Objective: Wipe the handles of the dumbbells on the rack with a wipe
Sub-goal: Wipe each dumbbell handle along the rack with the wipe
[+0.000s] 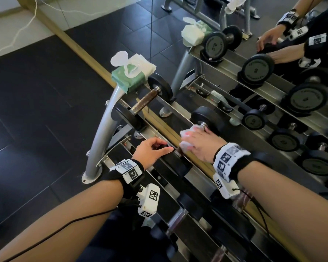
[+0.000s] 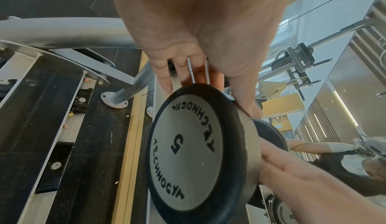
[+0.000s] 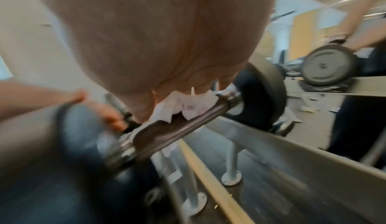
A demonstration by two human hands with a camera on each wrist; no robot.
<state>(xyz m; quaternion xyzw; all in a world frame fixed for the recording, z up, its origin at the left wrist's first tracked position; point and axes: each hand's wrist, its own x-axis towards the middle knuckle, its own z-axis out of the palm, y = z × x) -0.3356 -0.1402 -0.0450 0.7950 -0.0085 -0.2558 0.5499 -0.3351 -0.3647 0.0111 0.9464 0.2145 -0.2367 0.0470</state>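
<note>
Two hands were on one dumbbell (image 1: 180, 148) on the top shelf of the rack (image 1: 100, 137). Your left hand (image 1: 151, 151) curled over the near weight plate (image 2: 188, 153) — fingers on one side of its rim, thumb on the other. Your right hand (image 1: 201, 143) wrapped a white wipe (image 1: 186, 138) round the metal handle (image 3: 183, 128), between the two plates. Another dumbbell (image 1: 144, 102) sat further along the shelf, just beside a green pack of wipes (image 1: 131, 72) at the rack's end.

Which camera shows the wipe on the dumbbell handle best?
The right wrist view: the wipe is pressed on the handle under the right hand. The head view shows it bunched, handle hidden. The left wrist view shows none.
</note>
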